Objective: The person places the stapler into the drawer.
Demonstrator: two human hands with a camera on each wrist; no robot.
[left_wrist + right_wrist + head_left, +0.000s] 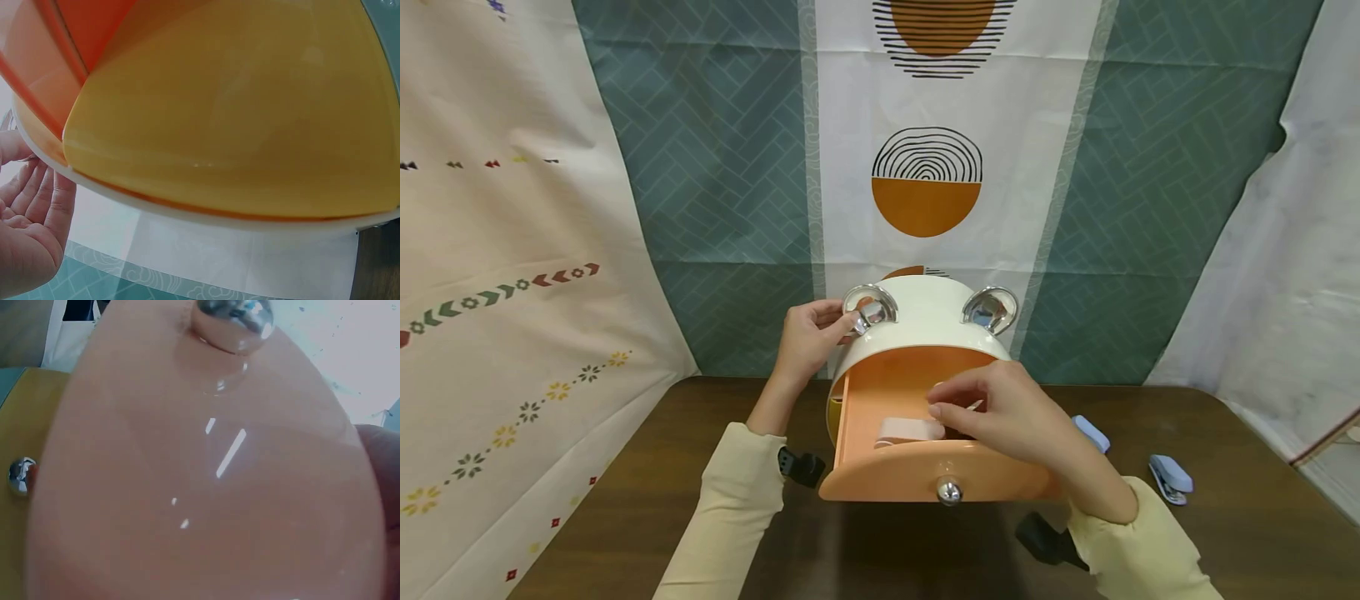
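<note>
Well, patterned cloths ring the dark wooden table (715, 467): a cream cloth (535, 225) at left, a green-and-white cloth (722, 150) behind. On the wood stands a white cabinet (925, 312), its orange drawer (887, 477) jutting out with a pale pink thing (910, 430) inside. The left hand (808, 340) pinches a silver ear (880, 308); the right hand (1003, 410) is over the drawer, fingers bent (whether they grip anything, I cannot tell). A blue stapler (1172, 477) lies at right.

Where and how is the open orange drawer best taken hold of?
Probably by its round silver knob, pinched between thumb and fingertips, with the hand coming from the front, the wearer's side. The knob juts out near the middle of the smooth, curved drawer front, which offers no other handle.
</note>
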